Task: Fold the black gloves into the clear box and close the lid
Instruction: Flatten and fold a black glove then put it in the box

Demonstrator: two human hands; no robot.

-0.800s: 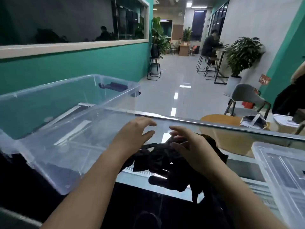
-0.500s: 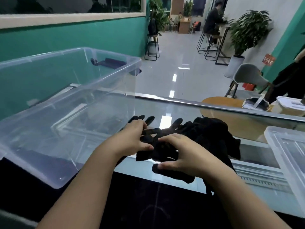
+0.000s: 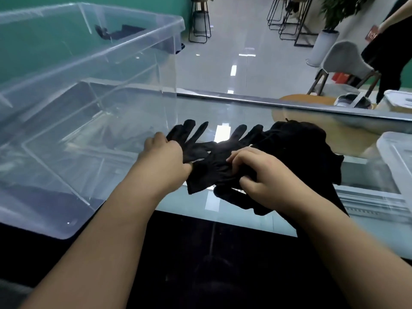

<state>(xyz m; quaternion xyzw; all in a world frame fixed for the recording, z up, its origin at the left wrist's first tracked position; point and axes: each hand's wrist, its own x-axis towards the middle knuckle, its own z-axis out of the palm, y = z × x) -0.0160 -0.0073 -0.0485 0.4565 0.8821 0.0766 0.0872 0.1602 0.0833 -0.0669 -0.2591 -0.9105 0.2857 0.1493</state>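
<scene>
Just left of the middle of the frame, the left hand (image 3: pixel 166 156) lies knuckles up on a black glove (image 3: pixel 200 148). Its fingers are curled down over the glove's left edge, with the thumb tucked against the cloth, so it grips the glove there. To the right of centre, the right hand (image 3: pixel 262 177) also has its fingers bent. Fingertips and thumb pinch a fold of the same glove near its cuff.

The glove is spread flat between the two hands on the glass counter (image 3: pixel 234 112). Its fingers fan out toward the top of the frame. Under the right hand a second dark piece, seemingly another glove, pokes out toward the bottom of the frame. Touching the glove on the right is a heap of more black gloves (image 3: pixel 301 148), bunched and dark, so single items cannot be told apart.

The clear box (image 3: pixel 84 103) fills the left and upper left of the frame. It stands open on the counter just beside the left hand, and I cannot tell whether anything lies inside. At the right edge, a clear plastic lid (image 3: pixel 396 157) lies flat on the counter, well apart from the hands.
</scene>
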